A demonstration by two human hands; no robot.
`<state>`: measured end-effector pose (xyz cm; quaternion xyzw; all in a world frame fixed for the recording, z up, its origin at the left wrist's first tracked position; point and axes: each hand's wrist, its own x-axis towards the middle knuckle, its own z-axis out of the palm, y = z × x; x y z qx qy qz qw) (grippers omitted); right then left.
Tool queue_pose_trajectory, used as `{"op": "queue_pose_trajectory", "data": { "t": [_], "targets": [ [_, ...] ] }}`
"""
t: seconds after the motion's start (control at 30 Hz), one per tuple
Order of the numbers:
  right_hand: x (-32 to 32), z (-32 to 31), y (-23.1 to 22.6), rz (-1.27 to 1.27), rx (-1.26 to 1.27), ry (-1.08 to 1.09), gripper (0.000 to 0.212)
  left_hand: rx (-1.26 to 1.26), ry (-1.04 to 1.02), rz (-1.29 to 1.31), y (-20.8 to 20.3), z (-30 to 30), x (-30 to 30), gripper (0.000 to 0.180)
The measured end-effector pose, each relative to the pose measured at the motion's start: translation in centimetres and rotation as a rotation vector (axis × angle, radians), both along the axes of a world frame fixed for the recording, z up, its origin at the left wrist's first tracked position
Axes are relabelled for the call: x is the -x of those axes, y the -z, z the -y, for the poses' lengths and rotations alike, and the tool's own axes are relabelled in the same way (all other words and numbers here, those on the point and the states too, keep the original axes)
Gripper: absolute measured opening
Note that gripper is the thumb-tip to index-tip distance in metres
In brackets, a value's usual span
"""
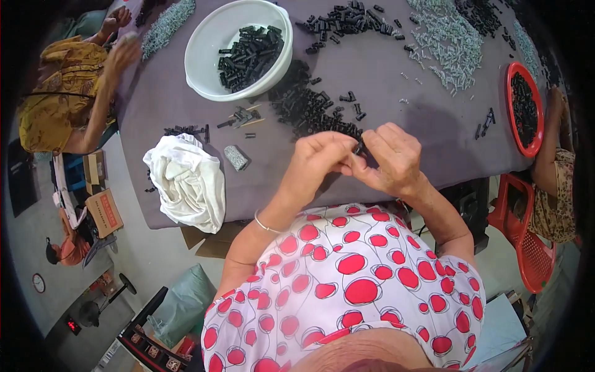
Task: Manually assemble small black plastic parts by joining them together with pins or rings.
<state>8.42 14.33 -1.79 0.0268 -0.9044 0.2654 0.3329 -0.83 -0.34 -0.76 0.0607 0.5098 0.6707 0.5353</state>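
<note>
The fingertips of both hands meet around a small black piece (pixel 359 147), just over the near edge of a heap of loose black parts (pixel 304 102); thumb and forefinger of the left hand (pixel 316 158) pinch it from one side, and those of the right hand (pixel 390 158) close on it from the other, the right's remaining fingers curled in toward the palm. The fingers hide most of the piece, so I cannot tell whether it is one part or two, nor whether a spring sits in it. By my reading the step in hand is fine two-handed fitting or adjusting of that piece, and the next move calls for a firm pinch on one side while the other thumb presses or turns, with the two ends kept in line. Beyond the heap, a white bowl (pixel 192 62) holds more black pieces (pixel 251 59), and to the right of it a broad pile of small silvery springs (pixel 446 46) spreads over the grey tablecloth (pixel 266 149). Left of the hands lie a speckled grey block (pixel 235 157) and a crumpled white cloth (pixel 186 180); at the far right a red tray (pixel 538 133) carries dark parts near a co-worker's arm (pixel 548 170), while another co-worker's hands (pixel 124 53) are raised at the table's left edge
</note>
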Motion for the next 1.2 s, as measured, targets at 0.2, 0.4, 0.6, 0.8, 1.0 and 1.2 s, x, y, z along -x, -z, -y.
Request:
{"op": "queue_pose_trajectory", "data": {
  "t": [0.2,0.4,0.6,0.8,1.0,1.2],
  "targets": [
    [-0.4,0.6,0.4,0.004,0.002,-0.007,0.025,-0.041,0.104,-0.057,0.0,0.4,0.1,0.023],
    [-0.2,-0.9,-1.4,0.171,0.28,-0.205,0.039,0.004,0.0,-0.222,-1.4,1.1,0.8,0.015],
    [4.3,-2.3,0.0,0.136,-0.022,-0.068,0.033,0.294,-0.453,-1.253,-5.0,1.1,6.6,0.015],
    [4.3,-1.3,1.6,0.277,-0.175,-0.167,0.037,0.45,-0.425,-1.868,-4.3,0.5,12.1,0.014],
    [0.9,-2.1,1.2,0.414,-0.189,-0.127,0.046,0.566,-0.298,-1.882,-2.8,0.5,13.0,0.015],
    [2.1,-3.5,1.8,0.161,-0.025,-0.122,0.029,0.496,-0.397,-1.882,-2.6,0.5,12.8,0.019]
  ]
}}
